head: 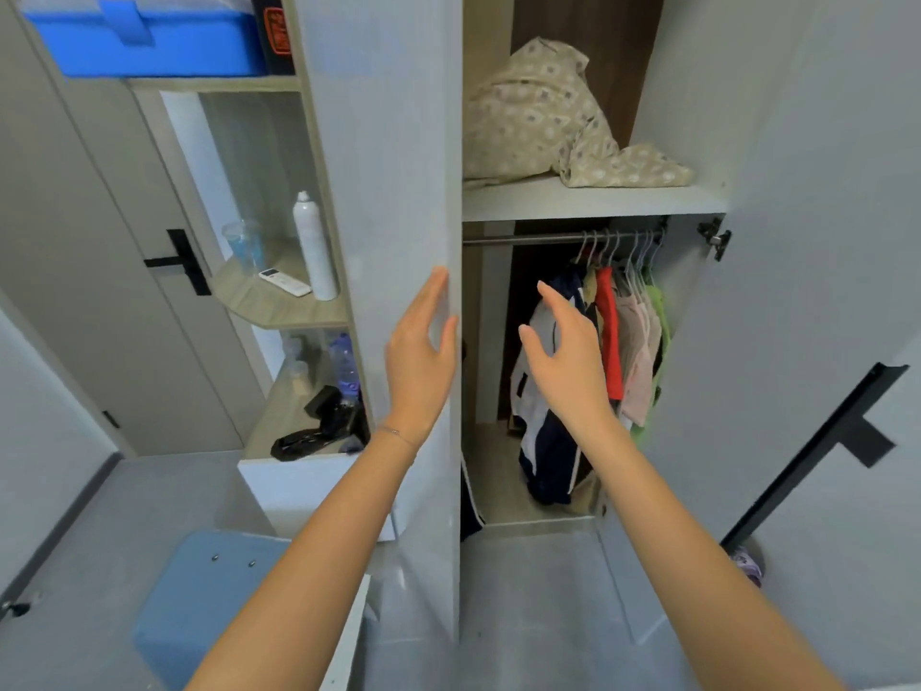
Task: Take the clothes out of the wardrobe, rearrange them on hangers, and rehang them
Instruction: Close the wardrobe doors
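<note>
— Where to find the clothes (635, 341)?
— Below the rail (523, 239), all pushed to its right end, on thin hangers (605, 246). Nearest to the rail's middle, a navy and white jacket (543, 441).
— And the state of the right hand (563, 351)?
— Released, fingers spread, grasping nothing. Below the rail, in front of the jacket; cannot tell whether touching it already.
— The left hand (421, 351)?
— Also released, fingers straight, resting on the edge of the door (388, 192), left of the rail.
— How to do the first take well?
— Probably best to begin with the jacket. Reach up to the hook at the rail, not to the cloth. Lift the hook clear over the rail before pulling out. Keep the door pushed wide, to avoid catching a sleeve.
</note>
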A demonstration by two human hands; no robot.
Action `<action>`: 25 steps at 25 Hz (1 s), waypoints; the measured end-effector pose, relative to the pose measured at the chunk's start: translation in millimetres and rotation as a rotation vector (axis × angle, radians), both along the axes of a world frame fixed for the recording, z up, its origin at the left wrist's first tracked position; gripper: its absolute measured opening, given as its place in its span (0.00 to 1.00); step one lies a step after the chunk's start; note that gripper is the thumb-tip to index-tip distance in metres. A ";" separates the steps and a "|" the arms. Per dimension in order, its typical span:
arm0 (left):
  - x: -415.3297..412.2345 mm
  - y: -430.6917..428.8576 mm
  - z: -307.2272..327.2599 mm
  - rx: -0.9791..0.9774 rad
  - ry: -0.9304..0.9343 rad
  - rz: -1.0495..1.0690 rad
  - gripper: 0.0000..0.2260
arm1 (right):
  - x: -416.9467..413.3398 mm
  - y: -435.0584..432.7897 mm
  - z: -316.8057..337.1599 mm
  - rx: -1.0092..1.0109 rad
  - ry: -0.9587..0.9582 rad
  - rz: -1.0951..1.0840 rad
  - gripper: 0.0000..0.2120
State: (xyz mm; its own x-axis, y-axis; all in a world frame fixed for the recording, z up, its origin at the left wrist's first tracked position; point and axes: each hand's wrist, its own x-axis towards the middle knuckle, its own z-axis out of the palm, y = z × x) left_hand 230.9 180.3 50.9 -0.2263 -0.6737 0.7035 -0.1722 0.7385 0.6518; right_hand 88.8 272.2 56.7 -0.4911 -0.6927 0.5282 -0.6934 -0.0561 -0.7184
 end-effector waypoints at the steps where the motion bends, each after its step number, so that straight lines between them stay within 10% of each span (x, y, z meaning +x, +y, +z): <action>1: -18.3 -6.1 -1.5 -0.061 -0.079 -0.011 0.24 | -14.8 1.8 -1.0 0.003 0.001 -0.025 0.25; 7: -146.0 -75.9 -18.0 -0.093 -0.439 0.125 0.39 | -118.6 -6.1 -6.1 0.067 0.054 -0.091 0.26; 25: -298.5 -194.1 -39.6 -0.091 -0.496 0.501 0.36 | -262.7 -134.8 -18.2 0.163 0.122 -0.112 0.25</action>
State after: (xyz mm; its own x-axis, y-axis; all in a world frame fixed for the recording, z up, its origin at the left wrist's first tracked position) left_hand -67.6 -13.9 11.2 -0.2127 -0.7237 0.6565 -0.7658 0.5407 0.3480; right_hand -173.9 137.4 38.4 -0.5094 -0.7185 0.4736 -0.7708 0.1362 -0.6224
